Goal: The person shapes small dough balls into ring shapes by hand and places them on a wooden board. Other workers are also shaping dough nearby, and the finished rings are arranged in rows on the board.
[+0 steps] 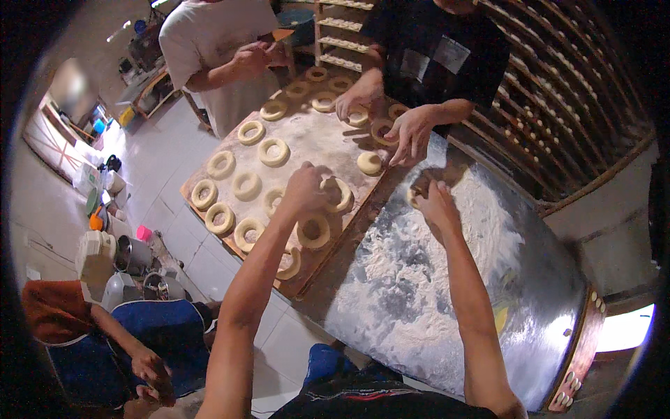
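Two pieces of pale dough lay nearest your hands. One, a dough ring [345,198], sat toward the right side of the floured wooden board [314,133]; your left hand [307,187] was at its left side with the fingers bent down, though whether they gripped it or merely touched it could not be told. The other, a small dough piece [412,198], was on the metal tabletop [537,279], partly hidden by your right hand [437,206]; those fingers curled over it, their grip unclear.

For good work, the soft ring seemed to call for a light touch around its whole rim, a round hole and space from its neighbours; the loose flour [391,265] probably helped against sticking.

Close to the ring was a dough ball [369,163], just beside the hand of a co-worker in a dark shirt [447,77]. Beyond stood a slatted rack [572,91]. Pale patches marked that shirt, and your own dark shirt [363,406] bore a red-and-white print; no writing was legible.
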